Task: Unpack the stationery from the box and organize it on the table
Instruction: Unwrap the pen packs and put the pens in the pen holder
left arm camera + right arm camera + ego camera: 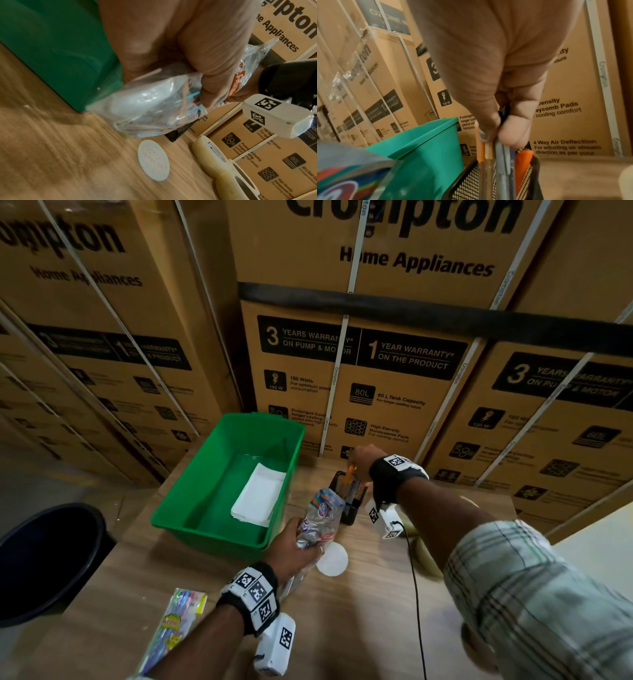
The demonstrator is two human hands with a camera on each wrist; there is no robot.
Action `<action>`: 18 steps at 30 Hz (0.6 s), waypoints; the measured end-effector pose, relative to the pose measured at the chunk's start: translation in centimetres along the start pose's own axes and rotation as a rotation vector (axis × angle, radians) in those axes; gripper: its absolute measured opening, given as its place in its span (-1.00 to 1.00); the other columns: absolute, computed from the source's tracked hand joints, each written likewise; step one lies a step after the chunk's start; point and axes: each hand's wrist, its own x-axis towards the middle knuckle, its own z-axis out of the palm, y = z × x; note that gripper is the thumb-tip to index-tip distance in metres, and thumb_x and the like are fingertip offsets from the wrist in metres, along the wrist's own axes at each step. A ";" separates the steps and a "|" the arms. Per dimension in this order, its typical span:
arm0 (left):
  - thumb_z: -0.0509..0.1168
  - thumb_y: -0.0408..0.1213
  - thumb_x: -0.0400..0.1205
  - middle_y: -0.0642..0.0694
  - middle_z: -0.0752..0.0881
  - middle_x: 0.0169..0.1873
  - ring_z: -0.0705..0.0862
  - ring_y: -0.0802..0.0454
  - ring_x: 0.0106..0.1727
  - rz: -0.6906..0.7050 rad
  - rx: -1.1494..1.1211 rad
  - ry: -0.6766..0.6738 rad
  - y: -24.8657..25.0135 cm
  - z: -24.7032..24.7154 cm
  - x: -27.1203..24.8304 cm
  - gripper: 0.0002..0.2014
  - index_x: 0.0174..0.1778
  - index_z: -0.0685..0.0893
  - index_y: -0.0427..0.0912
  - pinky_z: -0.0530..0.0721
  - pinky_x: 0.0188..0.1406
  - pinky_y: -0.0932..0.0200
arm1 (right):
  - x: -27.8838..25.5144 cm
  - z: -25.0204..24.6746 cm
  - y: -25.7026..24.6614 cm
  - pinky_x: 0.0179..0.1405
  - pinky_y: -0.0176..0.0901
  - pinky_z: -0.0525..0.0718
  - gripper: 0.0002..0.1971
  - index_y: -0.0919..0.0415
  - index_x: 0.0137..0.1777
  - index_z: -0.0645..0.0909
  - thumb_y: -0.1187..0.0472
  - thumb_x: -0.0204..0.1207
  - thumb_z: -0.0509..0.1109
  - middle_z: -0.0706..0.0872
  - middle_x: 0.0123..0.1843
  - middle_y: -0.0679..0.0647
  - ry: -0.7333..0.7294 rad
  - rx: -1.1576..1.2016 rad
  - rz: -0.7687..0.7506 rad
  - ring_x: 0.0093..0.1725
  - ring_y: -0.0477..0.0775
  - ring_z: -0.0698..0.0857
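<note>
A green plastic box point(178, 505) stands on the wooden table point(370, 611) with a stack of white paper point(258, 496) lying inside. My left hand point(294, 546) grips a crinkled clear plastic packet point(323, 515) point(154, 108) just right of the box point(60, 54). My right hand point(361, 457) point(489, 129) pinches a bundle of pens point(498, 162) by their tops, their lower ends down inside a black mesh pen holder point(352, 498) point(467, 186). An orange-handled item point(523, 165) also stands in the holder.
A pack of colourful pens point(174, 625) lies at the table's near left edge. A white round disc point(331, 559) point(153, 159) and cream tape rolls point(211, 159) sit on the table. A black bin point(44, 559) stands left; tall cardboard cartons point(376, 337) wall the back.
</note>
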 end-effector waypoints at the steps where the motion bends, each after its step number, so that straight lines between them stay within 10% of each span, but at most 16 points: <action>1: 0.47 -0.30 0.48 0.02 0.72 0.11 0.69 0.06 0.14 -0.001 0.008 -0.005 0.0 0.0 0.0 -0.53 0.29 0.49 -0.04 0.62 0.15 0.15 | 0.2 0.3 0.3 0.09 -0.07 0.74 -0.75 0.24 0.19 0.68 0.29 0.51 0.43 0.73 0.12 0.17 0.008 -0.001 -0.004 0.10 0.13 0.73; 10: 0.48 -0.26 0.49 0.04 0.71 0.13 0.68 0.08 0.16 0.018 0.014 -0.052 0.8 0.3 0.4 -0.53 0.28 0.47 -0.04 0.61 0.16 0.17 | -0.3 1.9 3.5 -0.28 -0.26 0.68 -0.75 0.21 0.17 0.67 0.33 0.50 0.40 0.66 -0.09 0.06 0.040 0.336 0.095 -0.16 0.00 0.65; 18: 0.48 -0.30 0.48 -0.04 0.72 0.11 0.69 0.03 0.12 0.020 0.032 -0.055 0.4 0.7 0.8 -0.51 0.30 0.47 -0.10 0.63 0.13 0.15 | -0.1 3.4 2.9 0.21 0.10 0.69 -0.32 -0.01 0.52 0.27 0.25 0.45 0.48 0.37 0.46 0.26 0.074 0.333 0.105 0.33 0.33 0.56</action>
